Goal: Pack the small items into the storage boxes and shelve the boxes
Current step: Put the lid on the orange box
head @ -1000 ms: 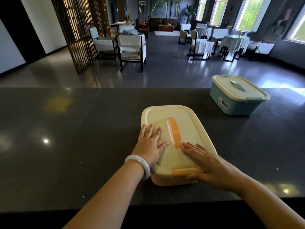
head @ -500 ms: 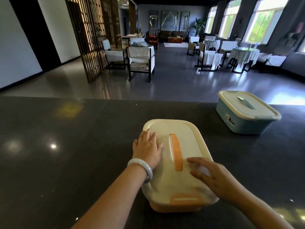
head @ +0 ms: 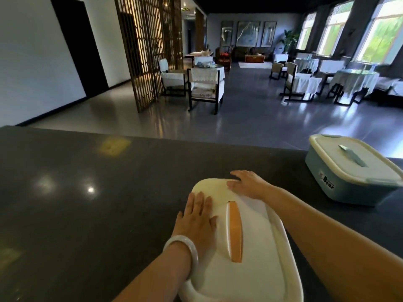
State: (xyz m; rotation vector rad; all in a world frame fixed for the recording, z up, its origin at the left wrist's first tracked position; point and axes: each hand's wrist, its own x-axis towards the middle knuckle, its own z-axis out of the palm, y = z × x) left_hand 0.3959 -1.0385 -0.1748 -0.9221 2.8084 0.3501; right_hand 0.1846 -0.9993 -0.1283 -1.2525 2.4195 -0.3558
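Right now both hands lie on the cream lid (head: 246, 264) of a storage box that sits at the near edge of the dark bench (head: 87, 203), a little right of its middle. The left hand (head: 197, 221) rests flat on the lid's left side, fingers straight and close together, pointing toward the far edge; a pale bangle (head: 183, 247) circles that wrist. The right hand (head: 247, 184) reaches across to the lid's far right corner, palm down, fingers spread and lightly bent over the rim. Neither grip is clamped on anything: both hands are open and simply press on the lid. An orange handle (head: 235, 231) runs lengthwise down the middle of the lid, between the two forearms, and neither hand touches it. The box beneath the lid is almost wholly hidden.

A second storage box, blue (head: 340, 182) with a cream lid (head: 353, 160) and a grey-blue handle on top, stands closed near the far right corner of the bench, well apart from the first. Printing on its side reads "Bear".

Beyond the far edge of the bench lies a grey floor with cloth-covered chairs (head: 206, 88) and tables, a wooden lattice screen (head: 148, 51) at the left, and bright windows (head: 383, 29) along the right wall.
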